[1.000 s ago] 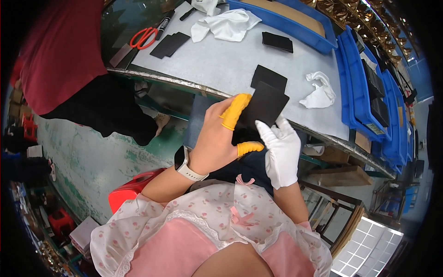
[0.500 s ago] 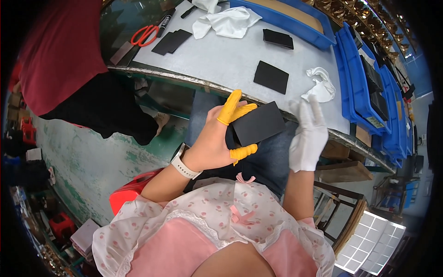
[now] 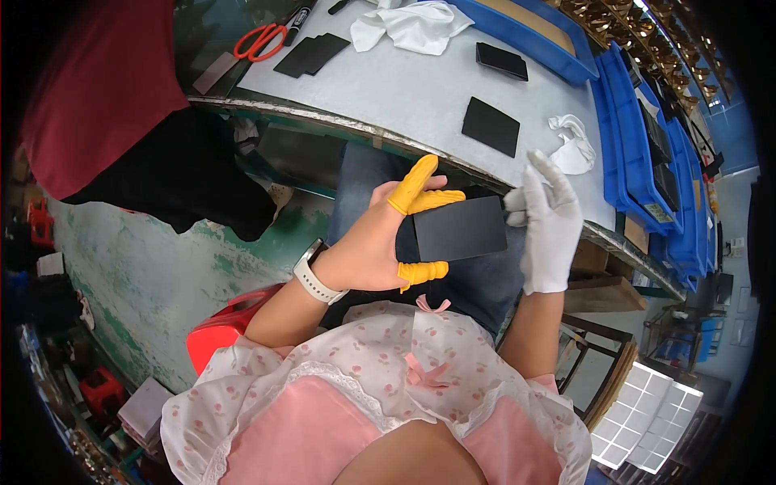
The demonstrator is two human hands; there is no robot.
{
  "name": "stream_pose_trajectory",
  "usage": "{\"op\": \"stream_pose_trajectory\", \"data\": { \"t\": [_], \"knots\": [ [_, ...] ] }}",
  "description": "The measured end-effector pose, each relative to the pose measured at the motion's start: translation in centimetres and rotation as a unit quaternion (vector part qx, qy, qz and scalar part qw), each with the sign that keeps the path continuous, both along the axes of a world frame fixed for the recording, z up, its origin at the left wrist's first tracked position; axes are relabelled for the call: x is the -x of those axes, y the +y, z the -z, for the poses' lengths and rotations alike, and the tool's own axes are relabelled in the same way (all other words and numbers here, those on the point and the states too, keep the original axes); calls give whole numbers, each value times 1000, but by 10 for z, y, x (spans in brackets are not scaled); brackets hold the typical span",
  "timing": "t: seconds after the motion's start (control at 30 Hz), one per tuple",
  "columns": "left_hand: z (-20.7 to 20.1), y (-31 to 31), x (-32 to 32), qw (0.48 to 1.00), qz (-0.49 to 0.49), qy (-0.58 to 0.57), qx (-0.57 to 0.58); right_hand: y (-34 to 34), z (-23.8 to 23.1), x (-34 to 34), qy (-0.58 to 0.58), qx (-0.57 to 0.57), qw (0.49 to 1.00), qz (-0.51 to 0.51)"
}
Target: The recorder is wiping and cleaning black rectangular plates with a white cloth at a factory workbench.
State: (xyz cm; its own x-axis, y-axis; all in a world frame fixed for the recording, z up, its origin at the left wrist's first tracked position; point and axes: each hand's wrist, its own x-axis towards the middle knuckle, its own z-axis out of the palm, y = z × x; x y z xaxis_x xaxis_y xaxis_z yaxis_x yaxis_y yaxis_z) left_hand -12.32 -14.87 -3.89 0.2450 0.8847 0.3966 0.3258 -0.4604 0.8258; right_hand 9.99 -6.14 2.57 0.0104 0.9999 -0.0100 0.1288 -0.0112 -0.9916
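My left hand (image 3: 376, 246), with yellow rubber finger cots on its thumb and some fingers, grips a thin black rectangular plate (image 3: 462, 229) by its long edges, above my lap. Just off the plate's right side is my right hand (image 3: 551, 234) in a white glove. Its fingers are apart and it holds nothing; whether a gloved fingertip brushes the plate's edge I cannot tell. On the table past my hands lie a single black plate or neat stack (image 3: 491, 127), a small black stack (image 3: 501, 61) and several overlapping black plates (image 3: 312, 55).
The light grey table (image 3: 404, 97) carries white cloths (image 3: 412, 28), a crumpled white cloth (image 3: 572, 145) and red-handled scissors (image 3: 259, 43). Blue trays (image 3: 626, 153) with black pieces stand at the right. Another person in a dark red top (image 3: 105, 97) is close at the left.
The plate in my left hand has turned to lie more level and shifted slightly right. My right hand has moved a little right, and its lower fingers now come near the plate's edge.
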Motion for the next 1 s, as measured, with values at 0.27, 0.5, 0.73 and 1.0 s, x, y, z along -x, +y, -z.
{"op": "stream_pose_trajectory", "data": {
  "t": [0.27, 0.5, 0.73, 1.0],
  "knots": [
    [2, 3, 20, 999, 11, -35, -12, -19, -5, 15, 5, 51, 996, -71],
    [16, 6, 33, 997, -32, -69, -4, -22, 4, 35, -32, 23, 995, -95],
    [25, 15, 42, 992, -93, -91, -3, 25, 12, 20, -37, 1, 999, -9],
    [33, 40, 26, 986, -114, -113, 33, 110, 22, 6, -357, -185, 914, 54]
  ]
}}
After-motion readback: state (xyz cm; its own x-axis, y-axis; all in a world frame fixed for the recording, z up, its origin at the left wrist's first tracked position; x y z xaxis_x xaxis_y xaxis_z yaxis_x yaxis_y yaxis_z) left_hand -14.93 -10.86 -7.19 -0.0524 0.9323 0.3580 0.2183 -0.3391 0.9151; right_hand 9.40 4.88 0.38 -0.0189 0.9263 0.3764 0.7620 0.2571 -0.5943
